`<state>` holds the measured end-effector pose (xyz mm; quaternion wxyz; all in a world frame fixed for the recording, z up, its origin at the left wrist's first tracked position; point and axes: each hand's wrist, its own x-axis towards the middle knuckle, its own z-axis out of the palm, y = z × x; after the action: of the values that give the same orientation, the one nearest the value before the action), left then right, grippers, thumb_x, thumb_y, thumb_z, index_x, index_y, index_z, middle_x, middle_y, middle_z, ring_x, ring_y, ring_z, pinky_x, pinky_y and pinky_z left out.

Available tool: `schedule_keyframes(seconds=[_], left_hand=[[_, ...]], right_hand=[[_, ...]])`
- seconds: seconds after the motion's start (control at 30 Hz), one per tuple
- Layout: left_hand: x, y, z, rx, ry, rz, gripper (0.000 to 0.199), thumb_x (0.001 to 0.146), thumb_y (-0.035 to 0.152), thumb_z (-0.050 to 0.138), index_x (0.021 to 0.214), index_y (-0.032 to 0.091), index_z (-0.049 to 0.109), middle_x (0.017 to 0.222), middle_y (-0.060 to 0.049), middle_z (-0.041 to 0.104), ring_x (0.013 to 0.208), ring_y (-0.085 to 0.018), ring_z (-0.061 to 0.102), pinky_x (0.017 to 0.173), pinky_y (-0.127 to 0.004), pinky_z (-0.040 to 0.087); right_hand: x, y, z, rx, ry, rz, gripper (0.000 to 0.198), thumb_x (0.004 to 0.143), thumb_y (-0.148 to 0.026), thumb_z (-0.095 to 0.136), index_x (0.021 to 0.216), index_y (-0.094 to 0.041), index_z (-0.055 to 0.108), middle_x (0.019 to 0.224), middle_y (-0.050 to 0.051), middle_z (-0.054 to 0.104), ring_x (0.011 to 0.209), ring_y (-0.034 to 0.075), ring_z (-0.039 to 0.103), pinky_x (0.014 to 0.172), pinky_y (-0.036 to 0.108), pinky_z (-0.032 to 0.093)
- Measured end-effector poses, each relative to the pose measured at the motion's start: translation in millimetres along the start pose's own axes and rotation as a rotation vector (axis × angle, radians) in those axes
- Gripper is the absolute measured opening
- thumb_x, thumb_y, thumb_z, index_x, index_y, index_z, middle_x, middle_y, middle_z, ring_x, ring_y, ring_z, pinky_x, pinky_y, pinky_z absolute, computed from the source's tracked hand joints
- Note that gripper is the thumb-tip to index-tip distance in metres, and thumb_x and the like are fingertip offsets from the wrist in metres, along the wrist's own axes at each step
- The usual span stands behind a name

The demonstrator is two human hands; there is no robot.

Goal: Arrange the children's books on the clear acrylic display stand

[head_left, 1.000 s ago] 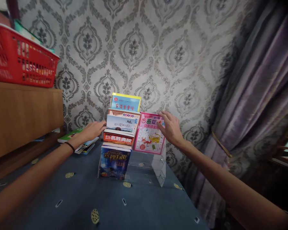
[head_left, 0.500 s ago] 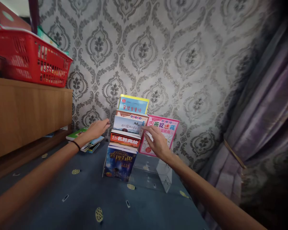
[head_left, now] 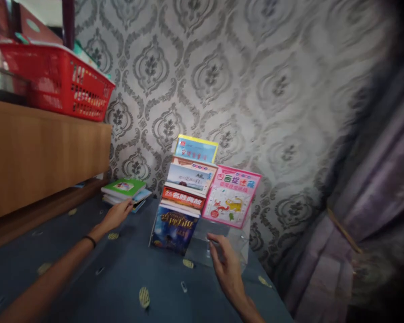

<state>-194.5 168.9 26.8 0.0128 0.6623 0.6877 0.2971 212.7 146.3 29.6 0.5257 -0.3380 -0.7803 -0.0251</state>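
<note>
My left hand [head_left: 116,216] is at the near corner of a small stack of books, topped by a green book [head_left: 124,187]; its fingers are blurred, and whether they touch the stack I cannot tell. My right hand [head_left: 227,267] holds nothing, thumb and fingers apart, before the lower right of a clear stepped rack [head_left: 202,242]. In the rack's left column stand a blue-and-yellow book [head_left: 197,149], a book with a pale landscape cover [head_left: 188,177], a red book [head_left: 183,197] and a dark blue book [head_left: 173,229]. A pink book [head_left: 231,196] leans in the upper right.
The rack stands on a dark blue patterned cloth [head_left: 121,278] against a wallpapered wall [head_left: 208,80]. At left, a red basket [head_left: 60,80] sits on a wooden cabinet [head_left: 47,157]. A grey-purple curtain [head_left: 333,264] hangs on the right.
My left hand has moved from beside the rack down and left to the book stack. The right hand has dropped from the landscape book to low before the rack. The view has shifted slightly.
</note>
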Motion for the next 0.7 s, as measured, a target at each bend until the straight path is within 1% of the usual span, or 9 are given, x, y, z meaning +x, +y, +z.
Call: schedule_keyframes(seconds=[0.07, 0.17, 0.27, 0.33, 0.43, 0.53, 0.63, 0.7], left_hand=[[-16.8, -12.5, 14.4, 0.032, 0.018, -0.071, 0.026, 0.100, 0.030, 0.037, 0.105, 0.023, 0.061, 0.101, -0.007, 0.074, 0.097, -0.022, 0.070, 0.082, -0.031, 0.049], [-37.2, -27.8, 32.5, 0.054, 0.015, -0.152, 0.025, 0.098, 0.023, 0.038, 0.106, 0.022, 0.062, 0.104, -0.010, 0.074, 0.099, -0.023, 0.070, 0.087, -0.033, 0.049], [-46.9, -35.4, 43.0, 0.062, 0.031, -0.163, 0.023, 0.098, 0.020, 0.041, 0.105, 0.021, 0.063, 0.105, -0.009, 0.074, 0.101, -0.022, 0.068, 0.090, -0.033, 0.050], [-47.3, -36.3, 44.6, 0.064, 0.045, -0.149, 0.023, 0.099, 0.021, 0.041, 0.105, 0.021, 0.063, 0.104, -0.008, 0.073, 0.100, -0.021, 0.068, 0.090, -0.032, 0.050], [-39.7, -34.5, 37.9, 0.087, 0.087, -0.133, 0.025, 0.100, 0.021, 0.038, 0.109, 0.021, 0.062, 0.106, -0.008, 0.072, 0.100, -0.021, 0.067, 0.090, -0.032, 0.050], [-20.7, -31.4, 23.2, 0.155, 0.158, -0.131, 0.029, 0.100, 0.024, 0.038, 0.117, 0.019, 0.060, 0.121, -0.014, 0.066, 0.117, -0.027, 0.059, 0.100, -0.040, 0.047], [6.8, -29.5, 7.5, 0.223, 0.205, -0.106, 0.037, 0.098, 0.021, 0.040, 0.131, 0.014, 0.055, 0.140, -0.021, 0.054, 0.135, -0.034, 0.045, 0.111, -0.050, 0.036], [24.6, -30.2, 0.5, 0.291, 0.186, -0.047, 0.046, 0.095, 0.013, 0.037, 0.138, 0.014, 0.050, 0.150, -0.022, 0.047, 0.144, -0.034, 0.037, 0.117, -0.052, 0.028]], right_hand=[[-26.7, -9.5, 10.6, 0.049, -0.022, 0.038, 0.016, 0.099, -0.028, 0.053, 0.105, -0.026, 0.068, 0.096, 0.007, 0.075, 0.088, 0.026, 0.074, 0.075, 0.038, 0.062], [-60.6, -29.0, 31.7, 0.139, -0.115, 0.019, 0.017, 0.099, -0.027, 0.053, 0.104, -0.027, 0.070, 0.091, 0.006, 0.076, 0.084, 0.024, 0.075, 0.074, 0.036, 0.062], [-81.6, -50.4, 56.1, 0.235, -0.235, -0.021, 0.020, 0.101, -0.027, 0.051, 0.104, -0.027, 0.071, 0.088, 0.006, 0.075, 0.081, 0.022, 0.074, 0.073, 0.033, 0.063], [-86.5, -63.4, 70.8, 0.288, -0.327, -0.023, 0.022, 0.101, -0.028, 0.050, 0.102, -0.027, 0.072, 0.085, 0.005, 0.074, 0.079, 0.021, 0.074, 0.072, 0.032, 0.062], [-84.4, -78.3, 85.0, 0.367, -0.433, -0.010, 0.023, 0.101, -0.026, 0.049, 0.101, -0.027, 0.072, 0.084, 0.004, 0.074, 0.080, 0.021, 0.073, 0.074, 0.032, 0.062], [-80.8, -85.3, 88.6, 0.435, -0.496, -0.007, 0.023, 0.101, -0.022, 0.047, 0.101, -0.027, 0.070, 0.085, 0.003, 0.074, 0.080, 0.020, 0.072, 0.075, 0.031, 0.060], [-82.0, -85.2, 86.9, 0.434, -0.525, 0.010, 0.023, 0.101, -0.020, 0.047, 0.100, -0.026, 0.069, 0.087, 0.003, 0.075, 0.080, 0.019, 0.072, 0.073, 0.029, 0.058], [-84.8, -83.9, 86.1, 0.423, -0.521, 0.028, 0.023, 0.101, -0.020, 0.047, 0.100, -0.026, 0.069, 0.089, 0.003, 0.075, 0.083, 0.019, 0.072, 0.076, 0.030, 0.058]])
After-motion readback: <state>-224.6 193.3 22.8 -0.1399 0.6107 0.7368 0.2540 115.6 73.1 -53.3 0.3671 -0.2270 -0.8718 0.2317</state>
